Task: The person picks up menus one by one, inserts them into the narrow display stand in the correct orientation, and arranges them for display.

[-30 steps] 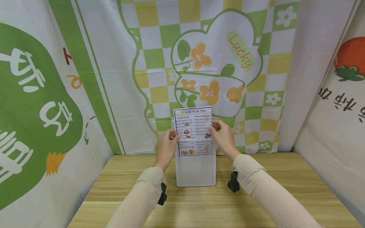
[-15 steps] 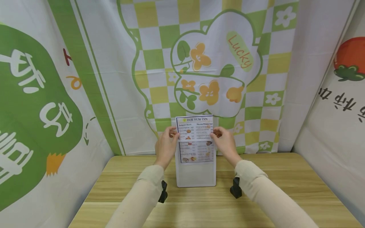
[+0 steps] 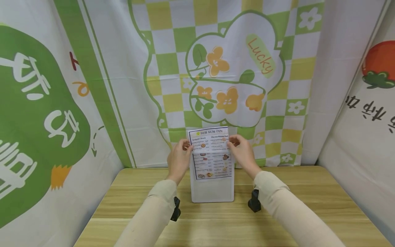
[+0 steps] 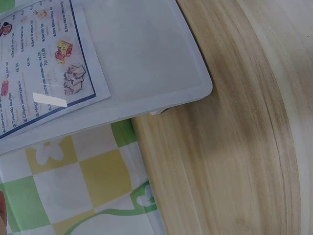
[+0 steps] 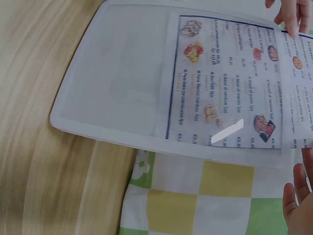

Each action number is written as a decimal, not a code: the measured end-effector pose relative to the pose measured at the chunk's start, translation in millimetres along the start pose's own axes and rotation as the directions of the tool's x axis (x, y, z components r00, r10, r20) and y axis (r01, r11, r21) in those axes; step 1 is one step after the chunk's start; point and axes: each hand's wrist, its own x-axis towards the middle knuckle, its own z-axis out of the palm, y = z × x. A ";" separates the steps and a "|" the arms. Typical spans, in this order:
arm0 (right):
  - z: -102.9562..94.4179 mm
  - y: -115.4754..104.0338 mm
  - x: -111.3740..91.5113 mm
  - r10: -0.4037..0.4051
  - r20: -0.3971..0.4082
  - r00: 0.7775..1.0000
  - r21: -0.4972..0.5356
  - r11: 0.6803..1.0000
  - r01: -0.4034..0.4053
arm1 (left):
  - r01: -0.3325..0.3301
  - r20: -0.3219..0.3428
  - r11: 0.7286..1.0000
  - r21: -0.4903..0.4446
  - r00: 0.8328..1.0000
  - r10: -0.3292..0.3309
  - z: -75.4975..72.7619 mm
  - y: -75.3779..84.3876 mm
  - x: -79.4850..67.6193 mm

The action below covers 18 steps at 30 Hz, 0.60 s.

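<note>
A printed menu headed "DIM SUM INN" (image 3: 210,140) is partly inside an upright clear sign holder (image 3: 213,190) standing on the table. Its top part sticks out above the holder's opening, slightly tilted, and its lower part shows through the clear front. My left hand (image 3: 179,157) pinches the menu's left edge between thumb and fingers; my right hand (image 3: 243,152) pinches the right edge. In the right wrist view, the left fingers (image 5: 291,19) lie on the exposed paper. The left wrist view shows the menu's bottom border (image 4: 90,88) above the holder's bare lower part (image 4: 142,44).
A wood-grain table (image 3: 213,223) lies under the holder. Behind it hangs a green, yellow and white checked cloth (image 3: 172,68) with flowers and the word "Lucky". Printed white cloths stand at the left (image 3: 117,85) and right (image 3: 355,137).
The menu has slid down in the holder, so its bottom edge sits lower and less sticks out on top. It leans slightly more now. Both hands keep their pinch; the holder stays put.
</note>
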 end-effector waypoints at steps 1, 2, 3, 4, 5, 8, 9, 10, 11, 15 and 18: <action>0.0 -2.2 0.7 -0.003 -0.002 1.000 0.009 1.000 0.003 | -0.002 0.000 1.000 0.000 1.000 0.002 -0.6 -1.0 -0.4; 0.0 -4.4 1.5 -0.008 -0.006 1.000 0.014 1.000 0.008 | -0.004 0.000 1.000 0.001 1.000 0.004 -1.2 -1.7 -0.7; 0.2 -6.1 2.4 -0.011 -0.009 1.000 0.021 1.000 0.012 | -0.005 0.002 1.000 0.003 1.000 0.005 -1.6 -2.3 -0.8; 0.3 -7.4 3.0 -0.013 -0.010 1.000 0.024 1.000 0.013 | -0.005 0.005 1.000 0.002 1.000 0.005 -2.3 -2.7 -1.0; 0.3 -8.9 3.3 -0.014 -0.012 1.000 0.030 0.999 0.014 | -0.005 0.008 1.000 0.000 1.000 0.005 -3.1 -2.7 -1.2; 0.1 -10.3 4.0 -0.011 -0.011 1.000 0.029 0.999 0.012 | 0.000 0.022 1.000 -0.004 1.000 0.000 -4.2 -2.5 -1.5; 0.1 -9.8 3.9 -0.010 -0.010 1.000 0.026 1.000 0.011 | 0.001 0.027 1.000 -0.005 1.000 -0.001 -4.4 -2.3 -1.4; 0.1 -9.1 3.6 -0.011 -0.009 1.000 0.019 1.000 0.011 | 0.001 0.029 1.000 -0.004 1.000 -0.001 -4.6 -1.8 -1.2; 0.1 -8.2 3.2 -0.011 -0.008 1.000 0.014 1.000 0.011 | 0.003 0.033 1.000 -0.005 0.999 -0.003 -4.9 -1.4 -1.0; 0.7 -2.9 0.8 -0.012 -0.007 1.000 0.002 1.000 0.012 | -0.004 0.031 1.000 -0.005 1.000 0.004 -5.3 0.2 1.3; 1.8 1.8 -0.8 -0.011 -0.007 1.000 -0.004 1.000 0.011 | -0.015 0.019 1.000 -0.010 1.000 0.015 -6.1 1.6 3.4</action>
